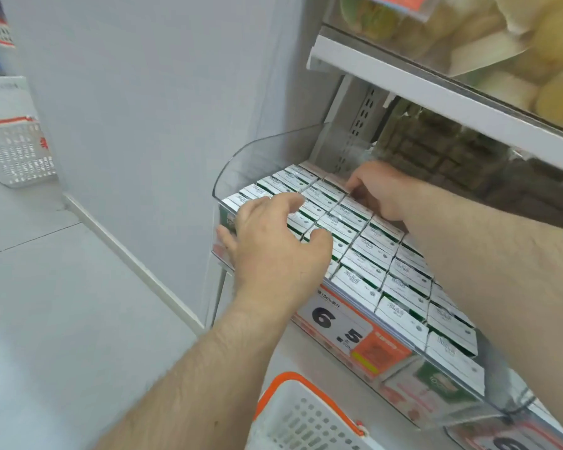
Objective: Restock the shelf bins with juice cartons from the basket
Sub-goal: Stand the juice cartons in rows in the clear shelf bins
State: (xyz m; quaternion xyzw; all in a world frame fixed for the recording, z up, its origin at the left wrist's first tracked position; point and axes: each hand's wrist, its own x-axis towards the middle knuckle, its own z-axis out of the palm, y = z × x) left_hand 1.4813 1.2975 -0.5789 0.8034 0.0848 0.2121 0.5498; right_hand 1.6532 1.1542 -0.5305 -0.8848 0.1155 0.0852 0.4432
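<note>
A clear plastic shelf bin (241, 164) is packed with rows of white-and-green juice cartons (400, 287), seen from their tops. My left hand (273, 245) hovers over the bin's front left corner with fingers spread and loosely bent, its thumb at the bin's front wall, holding nothing. My right hand (381, 190) reaches deep into the back of the bin; its fingertips curl down onto a carton in a rear row (335, 186). The white basket with an orange rim (303, 417) stands below the shelf, and I cannot see its contents.
An orange price label (345, 332) hangs on the bin's front. A shelf (436, 89) above holds bagged yellow goods. Dark cartons (436, 147) fill the neighbouring section behind my right arm. A grey wall panel is on the left, with another white basket (17, 151) on the floor.
</note>
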